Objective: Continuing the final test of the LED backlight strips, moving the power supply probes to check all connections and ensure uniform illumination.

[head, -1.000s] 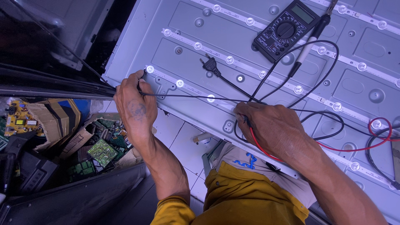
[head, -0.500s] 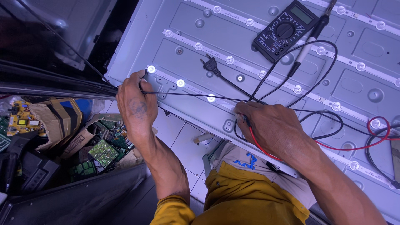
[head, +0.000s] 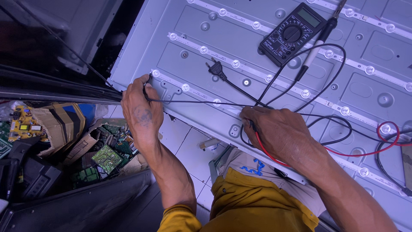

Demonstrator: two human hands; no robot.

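We have our left hand (head: 139,107) pinched on a black probe lead (head: 189,102) at the near left end of an LED strip (head: 197,93), and our right hand (head: 279,129) closed over a red lead (head: 266,150) pressed further along the same strip. The strip's long axis runs from the left hand, rightward and slightly toward us, past the right hand, so both hands sit on one line with the black lead stretched taut between them. The left hand is nearer the strip's end lens (head: 155,73). A loose plug (head: 216,68) lies just beyond, between the hands. The dark multimeter (head: 292,34) rests well up the grey panel (head: 369,90), past the right hand. Down left, off the panel, sit torn brown cartons (head: 60,124) and green circuit boards (head: 107,158).
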